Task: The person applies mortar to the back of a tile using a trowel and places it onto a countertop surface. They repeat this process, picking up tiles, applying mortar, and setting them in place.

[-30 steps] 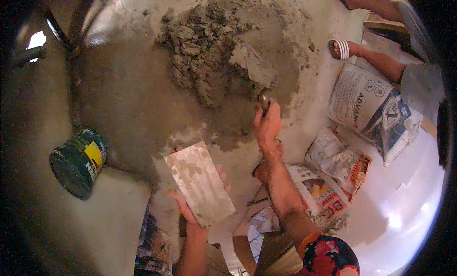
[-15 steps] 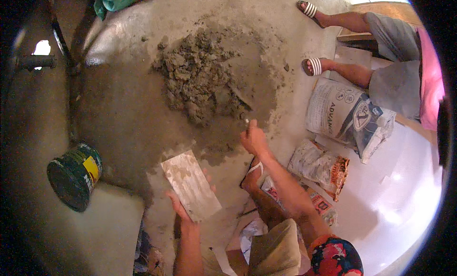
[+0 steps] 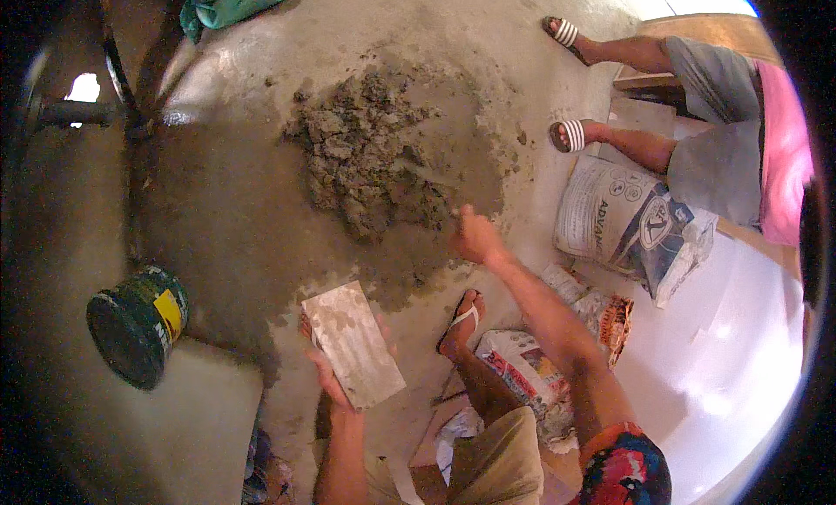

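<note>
A flat rectangular tile (image 3: 355,341), streaked with grey mortar, lies across my left hand (image 3: 327,376). Its thumb is along the near edge and the fingertips show at the tile's far side. My right hand (image 3: 479,237) is closed at the near right edge of a heap of wet mortar (image 3: 357,148). What it grips appears to be a trowel (image 3: 425,171); the mortar-coated blade reaches into the heap and blends with it, and the handle is hidden by my fingers.
A dark green bucket (image 3: 131,331) lies at the left. Along the right are a large cement bag (image 3: 623,218) and smaller bags (image 3: 522,366). Another person in striped sandals (image 3: 570,136) sits at the upper right. A green cloth (image 3: 231,9) lies at the top.
My right hand has shifted slightly to the right, and its tool now points up and left into the mortar. The tile has turned a little in my left hand.
</note>
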